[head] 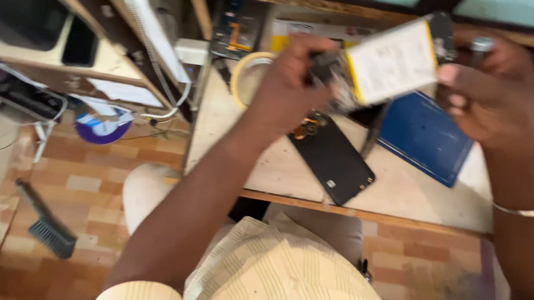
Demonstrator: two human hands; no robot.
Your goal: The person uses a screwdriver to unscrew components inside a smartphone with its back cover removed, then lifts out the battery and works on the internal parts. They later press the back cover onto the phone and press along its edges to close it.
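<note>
I see both hands gripping a blurred phone (389, 62) w/ white battery – left hand (290, 80) at one end, right hand (488, 86) the other; black screen (331, 157) lies on tabletop (407, 189).

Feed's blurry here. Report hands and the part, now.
Left hand and right hand both grip the phone part with white battery, raised over the bench. Black phone lies below.
</note>
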